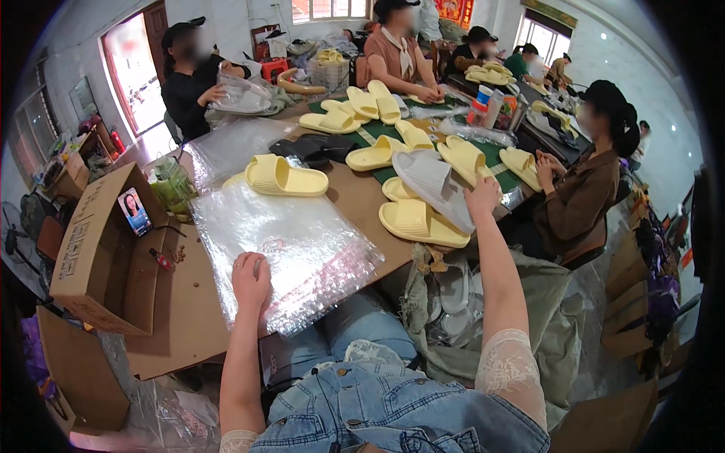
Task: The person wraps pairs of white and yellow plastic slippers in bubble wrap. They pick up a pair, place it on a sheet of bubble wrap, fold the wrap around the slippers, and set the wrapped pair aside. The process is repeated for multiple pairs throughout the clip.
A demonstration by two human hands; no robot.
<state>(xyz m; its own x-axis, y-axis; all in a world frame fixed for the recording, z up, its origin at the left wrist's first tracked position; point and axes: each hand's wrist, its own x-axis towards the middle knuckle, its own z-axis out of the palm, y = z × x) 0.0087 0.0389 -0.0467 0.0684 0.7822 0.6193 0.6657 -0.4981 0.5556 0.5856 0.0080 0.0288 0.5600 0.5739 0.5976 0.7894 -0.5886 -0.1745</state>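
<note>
My left hand [251, 281] rests on a stack of clear plastic bags [302, 234], its fingers laid on the film and holding nothing. Reaching to the right, my right hand [483, 198] has its fingertips closed on the near end of a yellow slipper [462, 155]. Beside it lies a grey-white slipper [427, 181], which looks wrapped in clear film. Close by, another yellow slipper [423, 224] sits at the table's near edge. A pair of yellow slippers [285, 177] stands on the far part of the bag stack.
An open cardboard box [102, 249] holds a phone [134, 211] at the left. More yellow slippers [362, 106] cover the far table. A sack [513, 302] of wrapped slippers stands right of my lap. A co-worker [585, 181] sits at the right; others work behind.
</note>
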